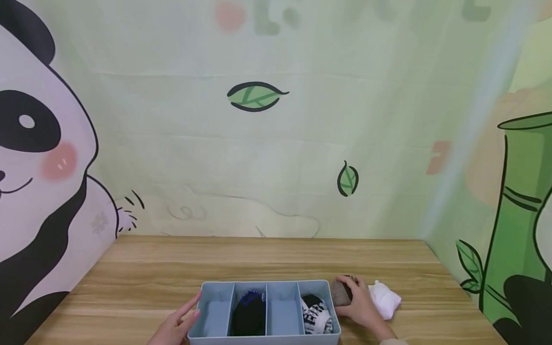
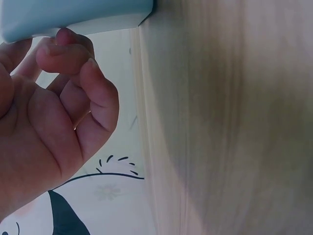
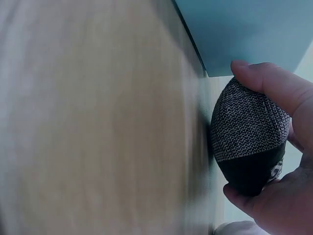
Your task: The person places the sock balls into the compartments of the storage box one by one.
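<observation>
My right hand (image 1: 361, 306) grips a rolled sock (image 1: 340, 293) just outside the right end of a light blue divided box (image 1: 263, 341). The right wrist view shows this balled sock (image 3: 252, 122) as grey knit with a black part, thumb on one side and fingers on the other. My left hand (image 1: 174, 326) touches the box's left side with its fingertips; in the left wrist view, the other fingers (image 2: 100, 93) bend loosely with nothing in them. A black rolled sock (image 1: 248, 314) lies in the second compartment, a black-and-white patterned one (image 1: 318, 318) in the rightmost.
A white bundled cloth (image 1: 385, 299), perhaps a sock, lies on the wooden table (image 1: 258, 258) right of my right hand. Behind the table hangs a pale green backdrop (image 1: 280, 158) printed with a panda, leaves and bamboo.
</observation>
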Action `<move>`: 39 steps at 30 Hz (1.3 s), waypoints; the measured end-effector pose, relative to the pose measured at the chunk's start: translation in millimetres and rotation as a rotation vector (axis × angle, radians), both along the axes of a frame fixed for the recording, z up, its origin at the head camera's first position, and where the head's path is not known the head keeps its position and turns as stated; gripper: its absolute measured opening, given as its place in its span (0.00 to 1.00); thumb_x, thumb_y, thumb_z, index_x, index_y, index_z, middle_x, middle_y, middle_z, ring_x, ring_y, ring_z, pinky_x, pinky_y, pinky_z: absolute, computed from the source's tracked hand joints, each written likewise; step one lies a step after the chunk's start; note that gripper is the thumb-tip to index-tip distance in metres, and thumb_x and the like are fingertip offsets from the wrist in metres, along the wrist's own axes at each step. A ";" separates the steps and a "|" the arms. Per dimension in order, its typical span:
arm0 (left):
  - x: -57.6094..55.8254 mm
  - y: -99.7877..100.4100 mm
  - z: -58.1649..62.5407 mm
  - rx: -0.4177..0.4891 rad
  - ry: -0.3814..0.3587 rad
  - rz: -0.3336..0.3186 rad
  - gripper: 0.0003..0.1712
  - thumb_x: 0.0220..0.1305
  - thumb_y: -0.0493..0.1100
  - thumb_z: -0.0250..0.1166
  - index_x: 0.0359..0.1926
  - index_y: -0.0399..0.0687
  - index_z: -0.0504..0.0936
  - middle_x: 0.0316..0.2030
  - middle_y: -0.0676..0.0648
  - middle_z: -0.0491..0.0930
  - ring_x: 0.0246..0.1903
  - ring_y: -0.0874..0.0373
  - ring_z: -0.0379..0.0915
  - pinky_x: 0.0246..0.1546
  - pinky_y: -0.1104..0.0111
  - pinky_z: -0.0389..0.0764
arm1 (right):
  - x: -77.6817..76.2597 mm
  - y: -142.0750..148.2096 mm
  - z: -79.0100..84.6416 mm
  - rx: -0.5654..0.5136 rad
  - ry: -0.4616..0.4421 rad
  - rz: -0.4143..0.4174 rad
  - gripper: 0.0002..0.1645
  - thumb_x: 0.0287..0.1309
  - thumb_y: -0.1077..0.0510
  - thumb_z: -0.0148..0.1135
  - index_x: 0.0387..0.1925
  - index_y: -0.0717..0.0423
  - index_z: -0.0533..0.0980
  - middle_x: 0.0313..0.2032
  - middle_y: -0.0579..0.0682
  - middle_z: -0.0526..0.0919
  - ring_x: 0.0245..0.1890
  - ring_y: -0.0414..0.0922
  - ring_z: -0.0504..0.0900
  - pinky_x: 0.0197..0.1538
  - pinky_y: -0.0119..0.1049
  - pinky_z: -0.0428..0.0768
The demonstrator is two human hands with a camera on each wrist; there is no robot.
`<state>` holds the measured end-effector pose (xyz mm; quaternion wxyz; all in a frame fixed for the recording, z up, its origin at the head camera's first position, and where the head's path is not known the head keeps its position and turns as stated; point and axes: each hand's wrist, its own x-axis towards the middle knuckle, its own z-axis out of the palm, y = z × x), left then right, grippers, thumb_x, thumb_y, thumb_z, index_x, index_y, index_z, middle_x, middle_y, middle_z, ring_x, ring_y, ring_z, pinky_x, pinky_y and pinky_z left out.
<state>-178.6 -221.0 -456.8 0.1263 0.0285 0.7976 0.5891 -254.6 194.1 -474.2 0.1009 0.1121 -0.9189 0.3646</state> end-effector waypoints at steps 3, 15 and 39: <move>0.5 1.0 2.1 -0.032 -0.004 0.017 0.41 0.62 0.57 0.53 0.66 0.38 0.48 0.12 0.54 0.56 0.10 0.64 0.57 0.15 0.74 0.64 | -0.3 -0.4 0.9 -0.010 0.002 0.000 0.43 0.21 0.58 0.78 0.49 0.58 0.72 0.48 0.68 0.63 0.43 0.60 0.68 0.43 0.53 0.68; 0.6 2.3 5.3 -0.092 -0.024 0.053 0.39 0.63 0.56 0.53 0.66 0.40 0.51 0.13 0.52 0.57 0.10 0.62 0.56 0.15 0.73 0.62 | -0.6 4.8 7.1 -0.022 0.043 -0.044 0.45 0.21 0.57 0.79 0.51 0.57 0.72 0.51 0.70 0.61 0.42 0.62 0.70 0.41 0.53 0.71; 0.5 0.9 1.7 -0.038 0.029 0.005 0.41 0.62 0.57 0.52 0.66 0.37 0.48 0.11 0.55 0.55 0.10 0.64 0.55 0.14 0.75 0.63 | 9.1 9.8 32.6 -0.116 0.043 -0.090 0.44 0.33 0.56 0.75 0.56 0.59 0.67 0.55 0.73 0.54 0.47 0.67 0.66 0.44 0.59 0.67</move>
